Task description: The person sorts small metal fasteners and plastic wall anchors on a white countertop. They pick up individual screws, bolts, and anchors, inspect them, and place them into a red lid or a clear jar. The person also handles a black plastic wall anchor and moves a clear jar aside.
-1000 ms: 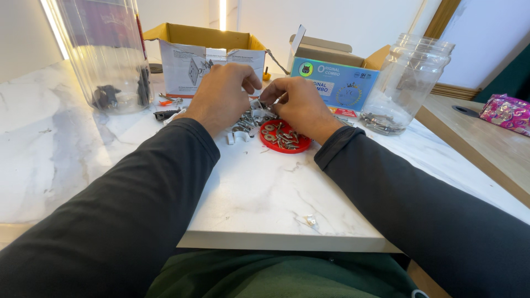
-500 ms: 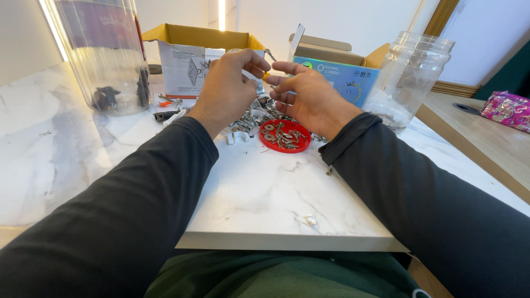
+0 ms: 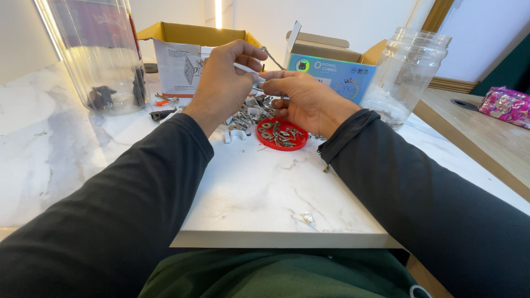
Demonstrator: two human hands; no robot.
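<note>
My left hand (image 3: 221,80) is raised above the table and pinches a small silver metal piece (image 3: 245,68) between thumb and fingers. My right hand (image 3: 303,99) meets it, fingertips closed on the same piece's right end. Below both hands lies a pile of small metal brackets and screws (image 3: 245,117), and next to it a red lid (image 3: 282,136) filled with washers and screws. Both arms wear dark long sleeves.
On the white marble table (image 3: 259,187) stand a tall clear container (image 3: 99,55) at back left, an open cardboard box (image 3: 182,52), a blue-fronted box (image 3: 337,69) and a clear plastic jar (image 3: 406,69). A wooden surface (image 3: 486,138) with a pink pouch (image 3: 507,105) lies right.
Both hands rose from the pile; half a second ago my right hand was spread open, now its fingers close on the small metal piece my left hand holds up.
</note>
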